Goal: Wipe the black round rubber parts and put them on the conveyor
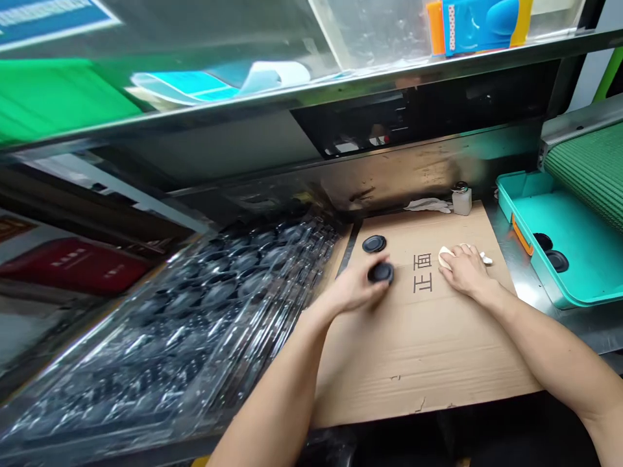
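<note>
My left hand (354,285) grips a round black cap (381,273) between thumb and fingers, tilted over the cardboard sheet (413,350). Just beyond it, another round black cap (374,244) lies on the cardboard. My right hand (464,267) is closed over a white cloth (445,257) on the cardboard, right of the printed characters. Part of the cloth sticks out beyond the fingers on the far side. The left hand is slightly blurred, and the exact kind of the black parts is hard to tell.
Stacked clear plastic trays (195,324) with black round parts fill the left. At right, a teal bin (588,259) holds black caps (557,261) beside a green conveyor belt (591,162). A small bottle (462,199) and white glove (428,205) lie at the back, beneath a metal shelf (341,74).
</note>
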`<state>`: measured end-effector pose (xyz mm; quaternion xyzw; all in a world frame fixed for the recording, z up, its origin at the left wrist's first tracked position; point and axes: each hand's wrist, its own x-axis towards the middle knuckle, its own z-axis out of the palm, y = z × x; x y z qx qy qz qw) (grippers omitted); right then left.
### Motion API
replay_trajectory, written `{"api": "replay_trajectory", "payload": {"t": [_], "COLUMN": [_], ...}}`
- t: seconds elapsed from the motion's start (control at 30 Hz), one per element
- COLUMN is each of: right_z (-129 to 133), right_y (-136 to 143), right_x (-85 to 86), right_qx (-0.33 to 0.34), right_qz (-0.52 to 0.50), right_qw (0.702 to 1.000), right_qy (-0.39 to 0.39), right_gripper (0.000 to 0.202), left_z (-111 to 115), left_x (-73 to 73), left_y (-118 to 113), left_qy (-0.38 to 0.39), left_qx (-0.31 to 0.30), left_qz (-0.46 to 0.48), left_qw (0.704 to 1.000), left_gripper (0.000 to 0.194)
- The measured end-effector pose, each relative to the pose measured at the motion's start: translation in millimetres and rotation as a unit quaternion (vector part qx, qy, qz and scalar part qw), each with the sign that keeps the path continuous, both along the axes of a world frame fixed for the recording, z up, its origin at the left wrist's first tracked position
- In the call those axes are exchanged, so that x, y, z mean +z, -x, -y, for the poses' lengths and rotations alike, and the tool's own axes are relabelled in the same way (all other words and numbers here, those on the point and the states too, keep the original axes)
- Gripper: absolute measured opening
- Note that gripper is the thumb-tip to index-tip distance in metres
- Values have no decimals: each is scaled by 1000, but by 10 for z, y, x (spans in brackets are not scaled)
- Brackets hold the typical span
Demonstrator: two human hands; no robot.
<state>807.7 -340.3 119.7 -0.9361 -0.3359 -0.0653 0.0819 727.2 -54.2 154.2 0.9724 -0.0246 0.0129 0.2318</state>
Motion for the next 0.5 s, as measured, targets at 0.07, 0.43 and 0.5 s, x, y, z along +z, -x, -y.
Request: {"api": "replay_trajectory", "payload": {"t": [0.07, 0.43, 0.5], "right_z": [-8, -66, -81], "right_y": [1, 2, 0], "right_x": [-4, -133, -154], "right_qx": [2, 3, 9], "right_qz": [-6, -12, -33], "right_qw": [1000, 999, 996], "right_qy": [-3, -45, -77], "right_gripper": [33, 33, 32], "left_z": [12, 411, 1034], "left_x": [-123, 257, 561], "left_y": [410, 407, 107], "left_qy": [0, -65, -18], "left_qx": [-41, -41, -115], "left_qz": [-60, -19, 30], "left_qw": [997, 997, 993], "left_gripper": [60, 76, 60]}}
